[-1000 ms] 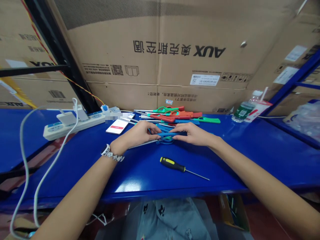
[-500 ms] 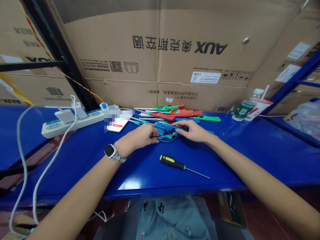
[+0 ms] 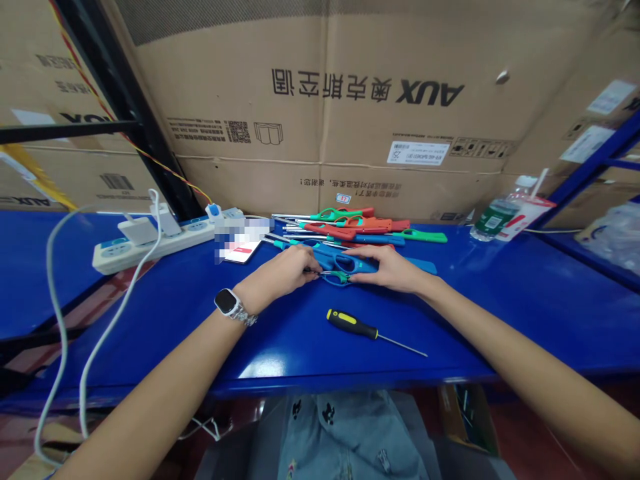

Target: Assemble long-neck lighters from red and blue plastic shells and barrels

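Observation:
A blue long-necked lighter [image 3: 338,279] with a green trigger lies low over the blue table, between my hands. My left hand [image 3: 286,272] is closed, its fingertips pinching the lighter's thin metal neck. The thumb of my right hand [image 3: 393,269] presses the lighter's other end, with the index finger stretched above. Just behind, partly covered by my fingers, is another blue lighter [image 3: 327,255]. Farther back lies a pile of several lighters, among them a red lighter [image 3: 333,231] and a green lighter [image 3: 425,236]. In front of my hands rests a black and yellow screwdriver [image 3: 355,325].
At left stands a white power strip [image 3: 193,233] with plugs and a hanging white cable [image 3: 125,287]. Beside it lies a white phone-like item [image 3: 244,250]. A bottle [image 3: 493,217] and cup [image 3: 530,217] stand right. A large cardboard box [image 3: 350,133] walls the back.
My right hand has shifted slightly and its thumb has come down beside the blue lighter's end. The lighter now shows more plainly between my hands. The view has moved a little.

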The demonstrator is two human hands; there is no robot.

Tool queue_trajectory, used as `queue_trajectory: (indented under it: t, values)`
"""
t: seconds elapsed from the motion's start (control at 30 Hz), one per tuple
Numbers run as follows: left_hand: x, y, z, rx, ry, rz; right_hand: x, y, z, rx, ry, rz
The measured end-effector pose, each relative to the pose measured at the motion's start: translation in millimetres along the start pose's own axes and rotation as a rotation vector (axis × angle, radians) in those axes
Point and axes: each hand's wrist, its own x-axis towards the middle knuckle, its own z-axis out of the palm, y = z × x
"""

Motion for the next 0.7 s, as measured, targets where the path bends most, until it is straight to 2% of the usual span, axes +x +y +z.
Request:
queue_trajectory:
  t: [0.23, 0.4, 0.7]
  values:
    - [-3.7, 1.1, -8.9, -0.104, 0.029, -0.1, 7.5, -10.6, -13.8, -0.037, -0.073, -0.026]
    - [-5.8, 1.2, -17.7, -0.153, 0.066, -0.157, 7.6, -9.8, -5.2, -0.069, -0.119, -0.002]
    - [-7.6, 5.6, -15.7, -0.115, -0.029, -0.137, 7.5, -6.5, 4.9, -0.146, -0.114, 0.008]
